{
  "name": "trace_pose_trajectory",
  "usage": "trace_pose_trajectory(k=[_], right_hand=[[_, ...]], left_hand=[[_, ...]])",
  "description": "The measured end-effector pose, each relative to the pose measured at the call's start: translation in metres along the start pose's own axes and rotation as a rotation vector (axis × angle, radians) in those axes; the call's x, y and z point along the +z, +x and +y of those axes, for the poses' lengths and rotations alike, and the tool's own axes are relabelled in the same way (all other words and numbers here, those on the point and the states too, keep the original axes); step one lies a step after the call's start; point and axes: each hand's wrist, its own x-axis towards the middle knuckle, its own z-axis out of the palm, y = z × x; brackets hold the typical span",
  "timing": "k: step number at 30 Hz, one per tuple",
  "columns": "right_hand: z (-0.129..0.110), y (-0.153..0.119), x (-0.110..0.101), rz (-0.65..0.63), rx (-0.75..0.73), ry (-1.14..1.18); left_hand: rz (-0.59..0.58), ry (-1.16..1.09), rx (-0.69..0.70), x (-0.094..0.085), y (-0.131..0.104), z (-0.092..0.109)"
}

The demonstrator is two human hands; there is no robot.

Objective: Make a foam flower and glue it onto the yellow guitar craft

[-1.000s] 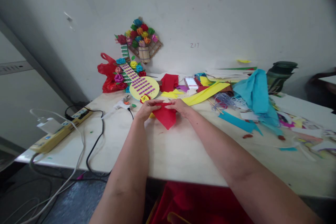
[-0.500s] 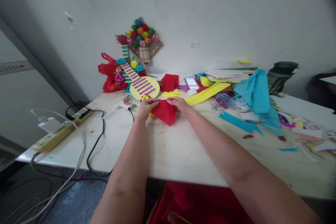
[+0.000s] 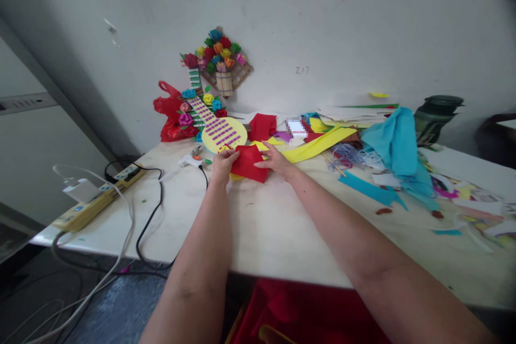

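Note:
A small piece of red crepe paper (image 3: 250, 165) is held up just above the table between both hands. My left hand (image 3: 224, 164) pinches its left edge between thumb and fingers. At the right edge, my right hand (image 3: 276, 162) has one digit across the front of the paper and another finger raised near its upper corner, a loose hold. Yellow paper shows under the red piece. Just behind the hands lies a guitar-shaped craft (image 3: 226, 134) with a pale yellow body and purple-striped strips. A small red and yellow flower sits at its lower edge, partly hidden by my left hand.
A glue gun (image 3: 190, 159) and a power strip (image 3: 99, 199) with cables lie left. Behind are a red plastic bag (image 3: 171, 113), paper flowers and folded red paper (image 3: 263, 127). To the right are yellow strips, yarn (image 3: 345, 155), blue crepe paper (image 3: 391, 140), scraps and a dark bottle (image 3: 437, 118).
The red paper has turned from a downward point to a flatter, squarer position. My right hand's fingers have spread and shifted along its right edge. The left hand keeps its pinch.

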Motion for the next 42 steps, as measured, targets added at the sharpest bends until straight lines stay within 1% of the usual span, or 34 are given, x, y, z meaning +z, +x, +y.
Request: trace_pose_trajectory(k=[3, 6, 9, 12, 14, 20, 29, 35, 39, 42], right_hand=[[0.007, 0.006, 0.001, 0.054, -0.026, -0.065], [0.013, 0.013, 0.001, 0.19, -0.017, -0.128], [0.018, 0.019, -0.003, 0.317, -0.007, -0.195], [0.022, 0.021, -0.008, 0.392, -0.026, -0.289], [0.022, 0.021, -0.01, 0.416, -0.044, -0.31], [0.021, 0.019, -0.01, 0.414, -0.053, -0.266], [0.022, 0.017, -0.009, 0.387, -0.048, -0.245], [0.022, 0.019, -0.009, 0.403, -0.045, -0.24], [0.023, 0.021, -0.008, 0.405, -0.029, -0.211], [0.02, 0.021, -0.006, 0.345, -0.022, -0.103]], left_hand=[[0.022, -0.021, -0.025, 0.001, -0.001, 0.001], [0.023, -0.041, -0.026, 0.001, -0.002, 0.001], [0.034, -0.003, -0.027, 0.001, -0.002, 0.002], [0.046, 0.038, -0.042, 0.001, -0.003, 0.004], [0.049, 0.04, -0.045, 0.002, -0.004, 0.005], [0.047, 0.079, -0.021, 0.003, -0.007, 0.008], [0.055, 0.102, -0.001, 0.001, -0.004, 0.004], [0.021, 0.062, 0.032, 0.001, 0.0, 0.0], [0.058, 0.086, 0.021, 0.001, 0.003, -0.002], [0.093, 0.096, 0.028, 0.001, 0.004, -0.001]])
